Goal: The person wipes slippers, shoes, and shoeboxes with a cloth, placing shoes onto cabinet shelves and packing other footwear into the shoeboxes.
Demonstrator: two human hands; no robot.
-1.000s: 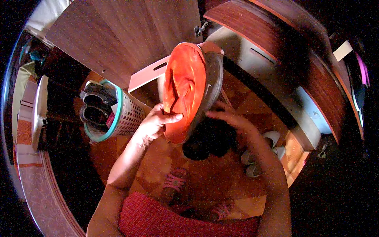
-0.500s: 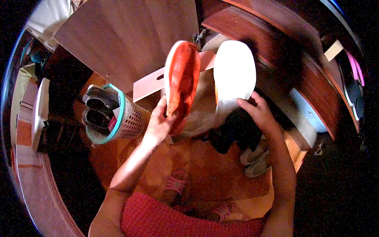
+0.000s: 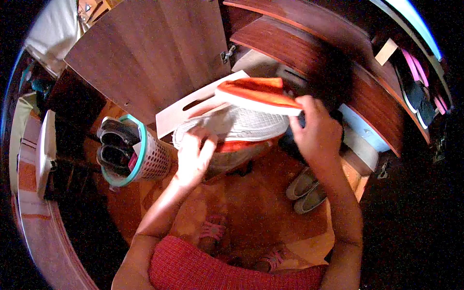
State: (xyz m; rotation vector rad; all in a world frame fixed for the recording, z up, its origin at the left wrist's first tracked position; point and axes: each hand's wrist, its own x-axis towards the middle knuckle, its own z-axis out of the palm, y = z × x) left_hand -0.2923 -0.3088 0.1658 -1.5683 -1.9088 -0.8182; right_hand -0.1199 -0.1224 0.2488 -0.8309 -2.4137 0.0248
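Observation:
My left hand (image 3: 195,152) grips one orange shoe (image 3: 237,146) by its end, turned so that its ridged white sole (image 3: 241,124) faces up. Its orange upper shows only as a strip along the lower edge. Between thumb and fingers, my right hand (image 3: 316,128) pinches the end of the matching orange shoe (image 3: 263,92), held sideways with its white sole edge toward me. The two shoes overlap in this view, the right one above and behind the left. Behind them is a pale box (image 3: 169,118) with an oval handle slot, partly covered.
A perforated basket with a teal rim (image 3: 144,145) holds dark shoes (image 3: 116,137) at left. Grey flat shoes (image 3: 307,193) lie on the floor at right. A brown cabinet door (image 3: 150,53) stands behind, with wooden shelves (image 3: 290,41) beside it. Pink sandals (image 3: 212,229) are on my feet.
Both shoes have swung from upright and apart to nearly level and overlapping. The right shoe has turned to show its orange upper, the left its white sole.

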